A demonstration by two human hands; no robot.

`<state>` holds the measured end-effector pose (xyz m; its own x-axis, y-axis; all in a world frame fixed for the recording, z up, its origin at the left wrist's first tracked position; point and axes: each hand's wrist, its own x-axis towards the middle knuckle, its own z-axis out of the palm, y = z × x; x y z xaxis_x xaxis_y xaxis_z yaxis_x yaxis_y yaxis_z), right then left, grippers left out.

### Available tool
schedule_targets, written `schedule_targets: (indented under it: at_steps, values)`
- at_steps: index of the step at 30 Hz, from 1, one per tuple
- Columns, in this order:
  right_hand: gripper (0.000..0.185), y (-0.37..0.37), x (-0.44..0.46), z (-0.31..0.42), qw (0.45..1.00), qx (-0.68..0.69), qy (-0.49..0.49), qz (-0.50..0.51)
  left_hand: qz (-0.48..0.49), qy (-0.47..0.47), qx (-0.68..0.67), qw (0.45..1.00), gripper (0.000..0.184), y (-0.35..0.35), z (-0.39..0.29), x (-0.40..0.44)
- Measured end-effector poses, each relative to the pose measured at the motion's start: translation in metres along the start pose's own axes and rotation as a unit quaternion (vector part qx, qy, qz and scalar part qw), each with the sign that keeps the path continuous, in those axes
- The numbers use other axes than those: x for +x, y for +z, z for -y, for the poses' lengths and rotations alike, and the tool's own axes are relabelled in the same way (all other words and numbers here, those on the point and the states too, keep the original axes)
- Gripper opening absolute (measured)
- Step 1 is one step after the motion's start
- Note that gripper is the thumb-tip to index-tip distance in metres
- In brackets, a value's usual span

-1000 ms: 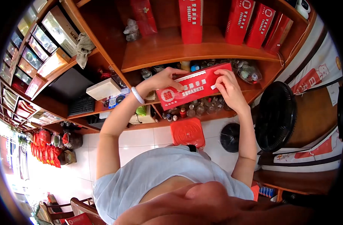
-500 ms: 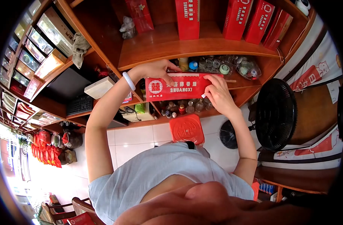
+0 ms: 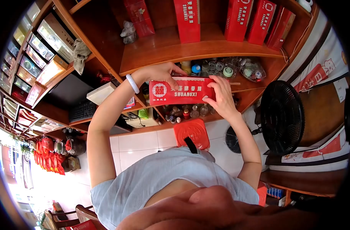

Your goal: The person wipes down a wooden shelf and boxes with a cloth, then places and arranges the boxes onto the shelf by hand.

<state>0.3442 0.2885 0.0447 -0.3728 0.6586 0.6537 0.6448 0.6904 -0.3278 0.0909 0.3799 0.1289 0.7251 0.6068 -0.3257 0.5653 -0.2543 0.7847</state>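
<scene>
A red SHUANGXI box [image 3: 182,99] is held level in front of the shelves, its printed side facing up toward the camera. My left hand [image 3: 165,74] grips its far edge near the left part, the thumb lying on the printed face. At the box's right end, my right hand [image 3: 222,97] holds it between thumb and fingers. A small white bit shows at the right thumb tip; what it is I cannot make out. A pale bangle [image 3: 132,83] is on my left wrist.
More red boxes [image 3: 188,23] stand on the upper wooden shelf [image 3: 159,53]. Glass jars and bottles fill the lower shelves. A red stool [image 3: 191,133] is below the box, a black fan [image 3: 282,117] to the right, and a keyboard [image 3: 83,111] to the left.
The box has moved left and turned from a slant to nearly level, with both hands on it. Over the last half second, my right hand's fingers have shifted slightly at its right end.
</scene>
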Motion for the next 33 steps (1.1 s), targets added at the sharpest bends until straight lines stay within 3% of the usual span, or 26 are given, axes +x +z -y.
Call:
schedule_targets:
  at_steps: [4,7,11,13,17,22,24,25,26,27,28,30,31,33]
  values:
    - [0.071,0.001,0.0,-0.003,0.999,-0.021,0.031,0.004,0.026,0.004,0.002,1.0,0.067,0.001,-0.005,0.0]
    - [0.079,0.0,0.001,0.0,0.998,-0.043,0.038,0.008,0.036,0.003,0.005,0.999,0.067,0.002,-0.009,0.001]
    - [0.072,0.002,0.0,-0.009,0.995,-0.044,0.076,0.04,0.051,0.001,0.011,0.999,0.066,0.003,-0.011,0.002]
    - [0.069,0.001,-0.002,-0.028,0.988,0.054,0.106,0.094,0.059,0.001,0.018,0.998,0.067,0.004,-0.011,0.002]
    - [0.069,-0.001,-0.002,-0.035,0.983,0.1,0.123,0.093,0.068,-0.009,0.037,0.997,0.069,0.004,-0.015,0.001]
    - [0.067,-0.003,0.005,-0.031,0.956,0.153,0.127,0.217,0.097,0.034,0.11,0.989,0.068,0.002,-0.019,0.01]
    - [0.068,-0.001,0.003,-0.034,0.948,0.199,0.161,0.191,0.102,0.036,0.141,0.984,0.066,0.0,-0.028,0.008]
    - [0.068,0.0,0.001,-0.037,0.935,0.246,0.195,0.163,-0.021,0.107,0.262,0.959,0.062,0.001,-0.031,0.005]
    - [0.068,0.005,-0.003,-0.044,0.938,0.241,0.192,0.16,-0.144,0.174,0.375,0.899,0.058,0.003,-0.042,0.0]
    - [0.067,0.013,-0.009,-0.055,0.932,0.272,0.214,0.11,-0.228,0.179,0.366,0.884,0.049,0.001,-0.055,-0.007]
    - [0.066,0.016,-0.014,-0.061,0.922,0.302,0.236,0.058,-0.229,0.186,0.371,0.881,0.049,-0.002,-0.065,-0.012]
    - [0.061,0.013,-0.012,-0.067,0.917,0.322,0.236,0.01,-0.484,0.326,0.312,0.75,0.042,-0.009,-0.077,-0.019]
    - [0.059,0.013,-0.011,-0.071,0.9,0.365,0.235,-0.044,-0.533,0.349,0.264,0.724,0.037,-0.011,-0.074,-0.016]
    - [0.053,0.017,-0.005,-0.085,0.869,0.425,0.223,-0.121,-0.552,0.346,0.162,0.741,0.037,-0.005,-0.057,-0.003]
